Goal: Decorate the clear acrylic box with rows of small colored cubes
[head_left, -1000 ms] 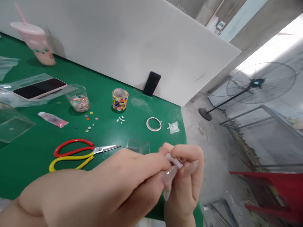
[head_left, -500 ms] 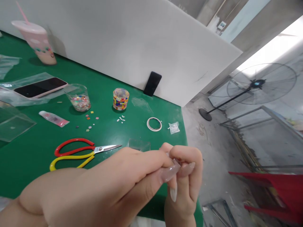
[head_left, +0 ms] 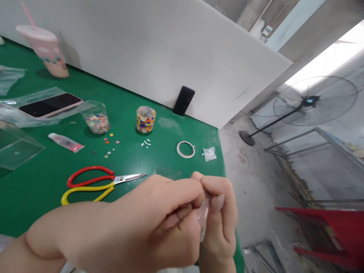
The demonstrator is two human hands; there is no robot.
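My left hand point(head_left: 159, 216) reaches in from the lower left with its fingers curled, thumb against the forefinger. Its fingertips meet those of my right hand point(head_left: 222, 212), whose fingers are also bent in a pinch. Whatever lies between the fingertips is tiny and mostly covered; only a small dark glint shows. Just behind my hands, a clear flat plastic piece point(head_left: 167, 173) lies on the green table point(head_left: 122, 151). To the left rest scissors point(head_left: 121, 179) with one red and one yellow handle, blades pointing right.
Behind stand a cup of colourful bits point(head_left: 98, 122), a roll of colourful mosaic-pattern tape point(head_left: 146, 120), a white tape ring point(head_left: 185, 149) and a small clear packet point(head_left: 209, 154). A pink tube point(head_left: 66, 142) lies left. A dark phone point(head_left: 184, 100) leans on the white panel point(head_left: 127, 49).
My left thumb has bent and drawn back, turning its nail more upright. My right hand has shifted slightly left, and the fingertips are closer together.
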